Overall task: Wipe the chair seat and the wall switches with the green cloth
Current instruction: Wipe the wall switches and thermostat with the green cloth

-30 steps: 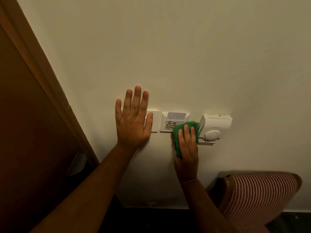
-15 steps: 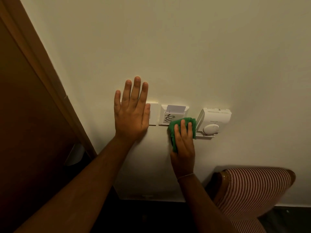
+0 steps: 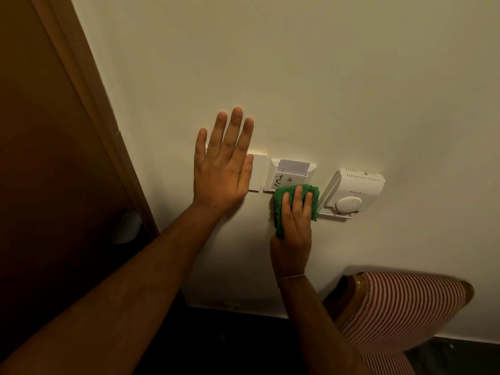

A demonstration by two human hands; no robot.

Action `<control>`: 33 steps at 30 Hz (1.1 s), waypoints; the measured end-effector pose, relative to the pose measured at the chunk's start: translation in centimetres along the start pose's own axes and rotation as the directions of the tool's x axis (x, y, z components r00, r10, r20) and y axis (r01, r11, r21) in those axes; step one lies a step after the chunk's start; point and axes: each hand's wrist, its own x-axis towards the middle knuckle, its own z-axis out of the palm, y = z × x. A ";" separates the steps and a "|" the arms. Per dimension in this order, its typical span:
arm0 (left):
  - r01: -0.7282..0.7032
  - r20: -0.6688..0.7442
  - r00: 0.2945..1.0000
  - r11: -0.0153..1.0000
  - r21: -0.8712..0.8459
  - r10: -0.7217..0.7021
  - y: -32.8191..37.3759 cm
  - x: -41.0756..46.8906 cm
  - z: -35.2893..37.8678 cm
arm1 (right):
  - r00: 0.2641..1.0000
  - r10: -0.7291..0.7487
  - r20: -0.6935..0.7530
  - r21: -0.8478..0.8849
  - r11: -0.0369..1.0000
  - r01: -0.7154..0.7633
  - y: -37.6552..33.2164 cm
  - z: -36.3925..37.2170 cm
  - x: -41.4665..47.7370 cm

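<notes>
Pressing green cloth [image 3: 281, 201] against key-card holder [image 3: 289, 175], right hand [image 3: 293, 228] gripped it; left hand [image 3: 223, 171] lay flat, fingers spread, over wall switch [image 3: 258, 173].

1. Green cloth [image 3: 281, 193]: soft, matt woven fabric, crumpled.
2. Switch plate [image 3: 258, 173], card holder [image 3: 282, 177] and thermostat [image 3: 351, 190]: smooth white plastic, slight sheen.
3. Wall [image 3: 297, 77]: matt painted finish.
4. Door frame [image 3: 89, 104], left of frame: smooth brown wood.
5. Chair [image 3: 405, 307], lower right: striped cloth upholstery, glossy wooden rim.
</notes>
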 end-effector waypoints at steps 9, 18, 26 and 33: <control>-0.002 -0.002 1.000 1.000 0.025 0.002 0.0 0.1 -0.1 | 0.991 -0.037 -0.127 0.045 0.998 0.043 -1.6 0.9 3.0; 0.010 0.006 1.000 1.000 0.008 -0.010 0.1 0.1 -0.3 | 0.999 0.025 -0.030 -0.005 1.000 -0.025 -1.1 0.8 0.3; 0.007 -0.011 1.000 0.999 0.041 -0.007 0.1 0.2 0.1 | 0.995 -0.004 -0.102 0.021 1.000 0.006 -2.9 1.6 2.8; 0.008 -0.004 1.000 1.000 0.020 -0.008 0.1 0.1 -0.2 | 1.000 0.011 0.023 -0.019 1.000 -0.010 -2.0 2.0 -0.5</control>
